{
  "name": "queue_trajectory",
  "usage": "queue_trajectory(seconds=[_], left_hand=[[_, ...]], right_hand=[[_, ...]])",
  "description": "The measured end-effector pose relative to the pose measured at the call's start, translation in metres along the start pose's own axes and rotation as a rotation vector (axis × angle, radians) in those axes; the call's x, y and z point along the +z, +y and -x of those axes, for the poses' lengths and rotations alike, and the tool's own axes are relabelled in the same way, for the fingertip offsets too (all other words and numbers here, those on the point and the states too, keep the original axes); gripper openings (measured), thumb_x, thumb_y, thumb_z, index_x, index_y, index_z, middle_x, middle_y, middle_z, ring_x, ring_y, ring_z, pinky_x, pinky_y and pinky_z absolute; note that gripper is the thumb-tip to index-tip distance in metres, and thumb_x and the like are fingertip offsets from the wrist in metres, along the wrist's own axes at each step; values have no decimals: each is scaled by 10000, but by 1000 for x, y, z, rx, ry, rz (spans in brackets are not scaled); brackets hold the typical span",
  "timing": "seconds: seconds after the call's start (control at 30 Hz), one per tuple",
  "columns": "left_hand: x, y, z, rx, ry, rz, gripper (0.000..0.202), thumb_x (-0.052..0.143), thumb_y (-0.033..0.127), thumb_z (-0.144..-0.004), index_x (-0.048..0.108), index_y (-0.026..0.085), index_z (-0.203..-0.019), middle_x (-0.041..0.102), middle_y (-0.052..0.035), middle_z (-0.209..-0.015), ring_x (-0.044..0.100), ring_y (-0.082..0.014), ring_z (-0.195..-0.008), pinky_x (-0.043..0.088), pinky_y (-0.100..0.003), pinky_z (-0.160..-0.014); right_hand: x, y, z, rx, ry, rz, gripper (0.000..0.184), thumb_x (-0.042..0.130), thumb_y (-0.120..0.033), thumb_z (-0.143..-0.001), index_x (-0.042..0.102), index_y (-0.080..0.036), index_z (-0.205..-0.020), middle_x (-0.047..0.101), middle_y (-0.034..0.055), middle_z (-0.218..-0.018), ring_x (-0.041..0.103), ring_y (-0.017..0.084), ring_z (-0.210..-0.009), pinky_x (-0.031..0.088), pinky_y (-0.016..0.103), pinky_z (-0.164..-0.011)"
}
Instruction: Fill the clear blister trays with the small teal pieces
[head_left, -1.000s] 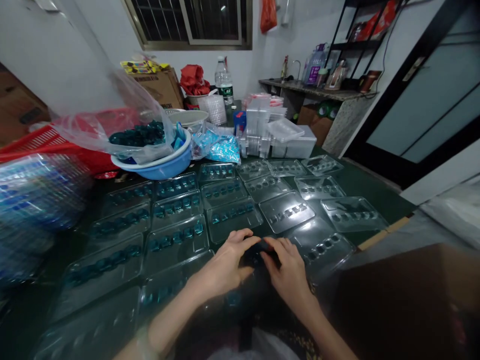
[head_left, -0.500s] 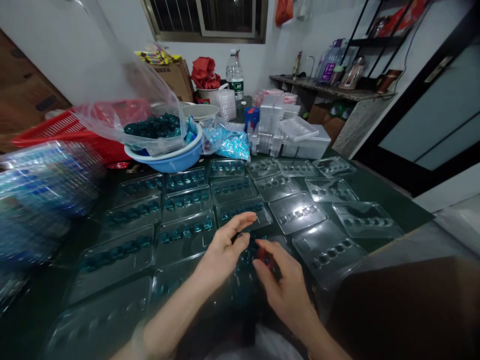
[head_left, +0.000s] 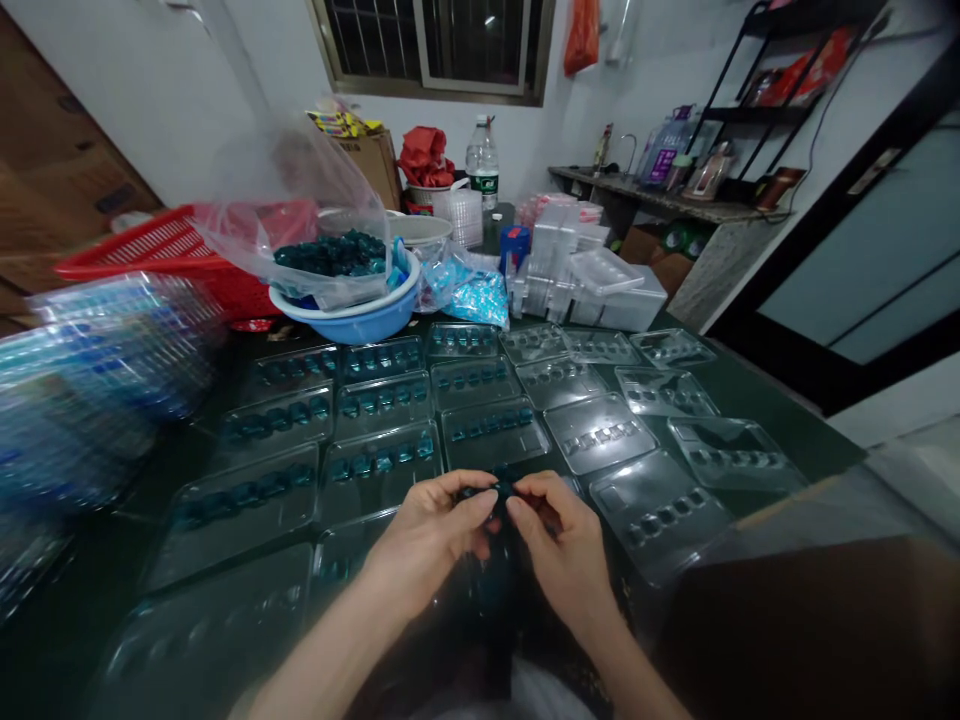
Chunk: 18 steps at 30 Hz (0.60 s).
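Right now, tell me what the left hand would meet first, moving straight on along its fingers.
Most likely the right hand, which faces the left hand across a small dark piece held between them; exact depth is hard to judge.

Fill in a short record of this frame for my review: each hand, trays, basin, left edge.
Left hand: fingertips pinching a small dark piece, mostly hidden
Right hand: fingertips on the same piece
Teal-filled trays: left and middle
Colourless trays: right
Blue basin: holds plastic bag of dark teal pieces
Left edge: blurred stack
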<state>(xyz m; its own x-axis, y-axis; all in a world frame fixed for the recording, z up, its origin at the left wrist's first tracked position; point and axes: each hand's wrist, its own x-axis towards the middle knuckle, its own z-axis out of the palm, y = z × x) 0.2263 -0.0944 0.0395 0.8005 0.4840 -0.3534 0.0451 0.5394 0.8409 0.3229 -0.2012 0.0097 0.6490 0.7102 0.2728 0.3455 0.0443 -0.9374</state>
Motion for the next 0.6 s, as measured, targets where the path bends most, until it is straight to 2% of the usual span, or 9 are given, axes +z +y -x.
queue_trajectory(seconds=[0.1,0.17,0.27,0.33,0.47,0.6], left_hand=[[-9,-1,4,51,40,-141,225,642,172,-681,578,127,-893,597,-11,-610,513,-90,-475,401,-202,-430],[-11,-1,7,114,98,-258,245,640,153,-666,574,138,-902,596,0,-630,497,-73,-447,399,-198,-430],[-9,-4,17,182,200,-421,239,631,129,-640,590,141,-875,597,2,-655,497,-69,-441,405,-195,-434],[-6,-7,27,169,224,-446,216,620,135,-636,602,139,-851,593,2,-633,514,-81,-453,417,-198,-443],[-10,-15,46,56,228,-226,319,672,212,-602,580,151,-901,577,12,-597,520,-93,-444,427,-210,-437],[-24,-23,69,1,259,30,414,726,219,-544,577,145,-923,580,12,-566,510,-93,-427,422,-218,-432]], right_hand=[[3,-1,1,69,-42,-50,34,497,-210,-810,522,-190,-800,571,7,-791,556,122,-682,444,223,-606],[5,-3,2,117,-83,-83,45,500,-213,-805,512,-196,-845,572,7,-808,563,120,-674,454,218,-593],[4,-7,7,154,-214,-96,157,494,-207,-801,513,-202,-957,583,20,-851,578,127,-688,476,221,-603],[4,-10,12,164,-286,-83,174,489,-206,-800,526,-198,-969,597,31,-856,590,136,-692,492,231,-619],[10,-11,19,140,-297,-89,171,547,-229,-760,556,-214,-930,612,49,-906,617,173,-753,512,225,-588],[25,-15,30,40,-377,21,108,589,-220,-715,600,-229,-822,615,49,-943,619,191,-802,522,225,-618]])
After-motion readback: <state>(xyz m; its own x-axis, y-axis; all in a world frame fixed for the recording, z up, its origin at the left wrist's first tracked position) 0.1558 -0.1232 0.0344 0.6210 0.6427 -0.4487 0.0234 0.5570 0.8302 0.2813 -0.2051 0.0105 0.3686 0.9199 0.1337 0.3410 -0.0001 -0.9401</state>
